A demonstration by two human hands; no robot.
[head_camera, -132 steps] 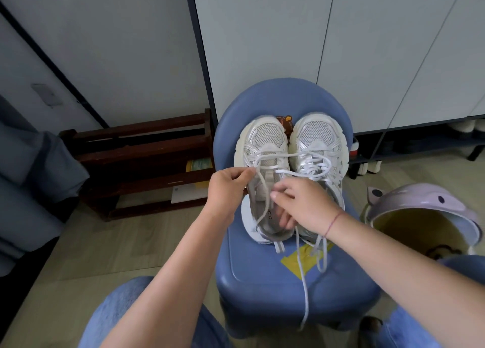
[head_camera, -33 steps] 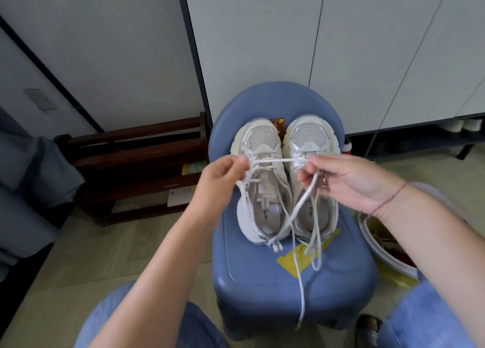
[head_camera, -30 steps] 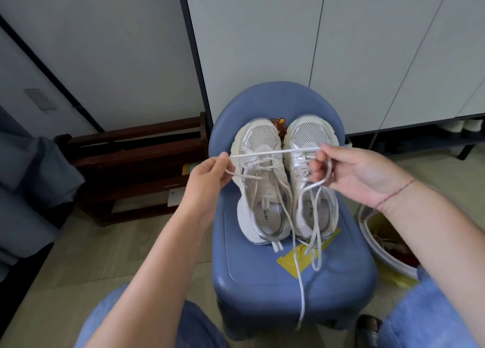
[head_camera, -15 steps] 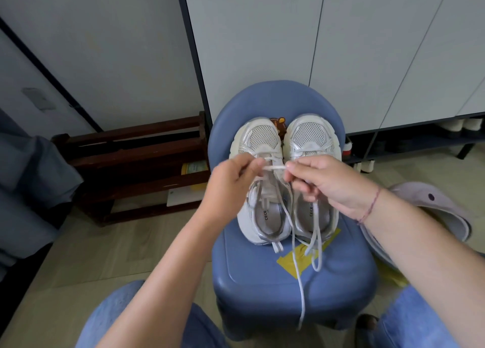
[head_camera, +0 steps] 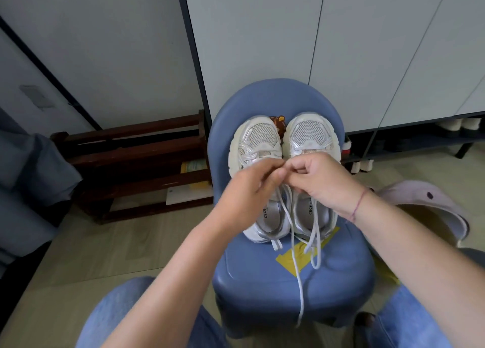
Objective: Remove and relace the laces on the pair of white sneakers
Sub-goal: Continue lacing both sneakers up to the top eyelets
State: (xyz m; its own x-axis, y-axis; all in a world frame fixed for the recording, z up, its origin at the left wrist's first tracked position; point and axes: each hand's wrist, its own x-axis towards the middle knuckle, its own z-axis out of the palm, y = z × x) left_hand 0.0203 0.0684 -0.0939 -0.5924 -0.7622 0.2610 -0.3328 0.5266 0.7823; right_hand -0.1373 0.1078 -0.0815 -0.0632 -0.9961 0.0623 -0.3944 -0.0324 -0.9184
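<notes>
Pair of white sneakers [head_camera: 262, 141] sits side by side, toes away from me, on the blue chair [head_camera: 262, 274]. My left hand [head_camera: 249, 190] and right hand [head_camera: 322, 182] meet over the tongues, fingers curled, tips touching, pinching the white lace [head_camera: 296, 269]; the pinch point itself is hidden. Free end hangs past the seat's front edge. Judgement: keep the lace flat and untwisted, feed it gently. One second ago my hands were apart with the lace taut between them; now they are closed together
</notes>
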